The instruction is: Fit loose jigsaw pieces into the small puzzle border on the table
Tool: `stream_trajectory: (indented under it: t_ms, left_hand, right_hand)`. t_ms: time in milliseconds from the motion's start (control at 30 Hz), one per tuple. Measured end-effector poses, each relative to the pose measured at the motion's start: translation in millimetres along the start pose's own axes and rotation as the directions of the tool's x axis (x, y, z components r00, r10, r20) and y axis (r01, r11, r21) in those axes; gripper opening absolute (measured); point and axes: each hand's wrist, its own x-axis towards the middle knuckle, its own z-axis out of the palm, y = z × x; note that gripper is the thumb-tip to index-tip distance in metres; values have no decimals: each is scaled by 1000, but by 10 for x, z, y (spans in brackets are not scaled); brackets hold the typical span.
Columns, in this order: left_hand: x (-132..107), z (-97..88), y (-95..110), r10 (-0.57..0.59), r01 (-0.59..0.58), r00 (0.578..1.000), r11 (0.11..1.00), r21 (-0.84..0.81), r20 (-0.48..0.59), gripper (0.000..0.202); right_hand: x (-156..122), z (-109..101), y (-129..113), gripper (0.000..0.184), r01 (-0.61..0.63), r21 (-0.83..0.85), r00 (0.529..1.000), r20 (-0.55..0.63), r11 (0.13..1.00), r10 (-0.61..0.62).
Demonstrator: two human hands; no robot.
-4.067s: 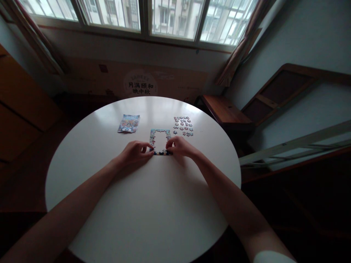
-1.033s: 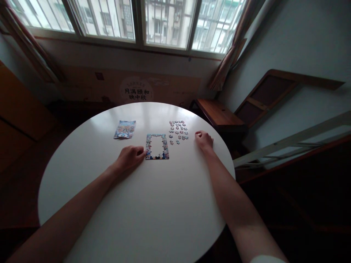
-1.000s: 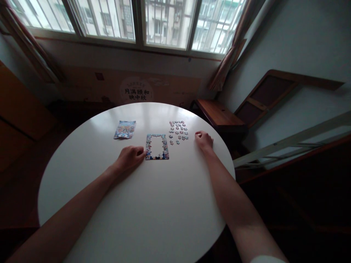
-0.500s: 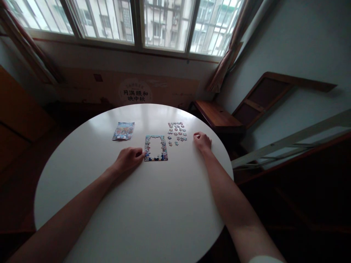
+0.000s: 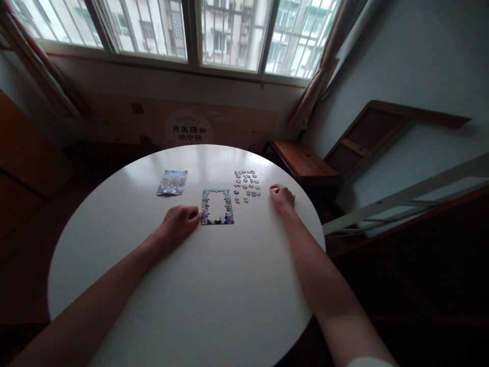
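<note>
A small jigsaw frame, its border joined and its middle bare, lies on the round white table. My left hand rests on the table with curled fingers, its fingertips touching the frame's lower left corner. My right hand lies in a loose fist to the right of several loose puzzle pieces, apart from them; whether it holds a piece is hidden.
A colourful picture card lies left of the frame. Beyond the table's right edge stand a wooden bench and leaning wooden frames. A cardboard sheet with printed characters leans under the window.
Four seconds ago both hands pressed the frame's bottom edge. Since then my right hand went to the right of the loose pieces. In the last second only the view shifted slightly.
</note>
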Motion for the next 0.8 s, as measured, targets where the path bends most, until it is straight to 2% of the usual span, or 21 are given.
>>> stream_trajectory:
  t_ms: [800]
  left_hand:
    - [3, -10, 22, -38, 37, 999, 999, 12, 28, 41]
  right_hand:
    - [17, 23, 13, 26, -3, 8, 1000, 3, 1000, 3]
